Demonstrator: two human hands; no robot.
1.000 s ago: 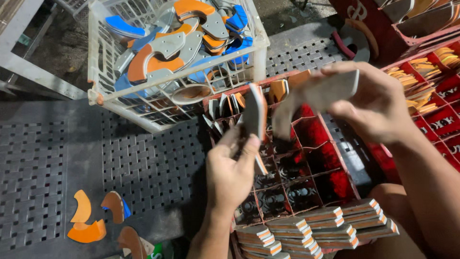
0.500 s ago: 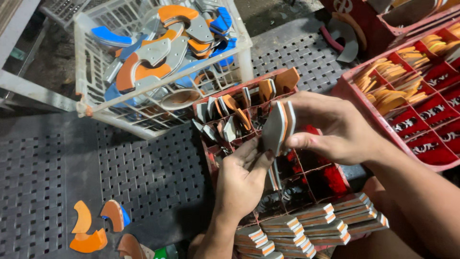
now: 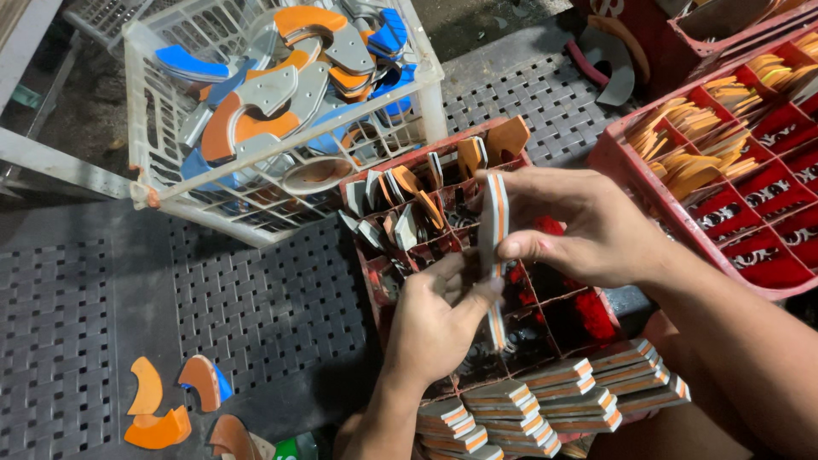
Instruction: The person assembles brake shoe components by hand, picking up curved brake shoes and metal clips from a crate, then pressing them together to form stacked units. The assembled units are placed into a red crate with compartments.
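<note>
- Fingertips of left hand (image 3: 439,319) hide the layered strip's (image 3: 493,247) lower middle (end pokes out below).
- Strip stands upright, long axis vertical, over the red divided crate (image 3: 443,170).
- Right hand (image 3: 588,226) pinches its top; left grip grasps lower.

Head view, looking down. My right hand (image 3: 596,230) and my left hand (image 3: 439,319) together hold an upright stack of curved layered pieces (image 3: 493,255), seen edge-on with grey, white and orange bands; right thumb and fingers pinch its upper part, left thumb presses its lower part. Beneath both hands sits a red divided crate (image 3: 562,311), some cells filled with similar pieces standing on edge. Nearer me than my left hand, stacked layered blocks (image 3: 545,400) lie in rows. Beyond my left hand stands a white plastic basket (image 3: 162,183) heaped with orange, blue and grey curved pieces. Right of my right hand, a second red crate (image 3: 635,183) holds orange pieces. Left of my left hand, loose orange pieces (image 3: 170,400) lie on the perforated mat (image 3: 256,298).
</note>
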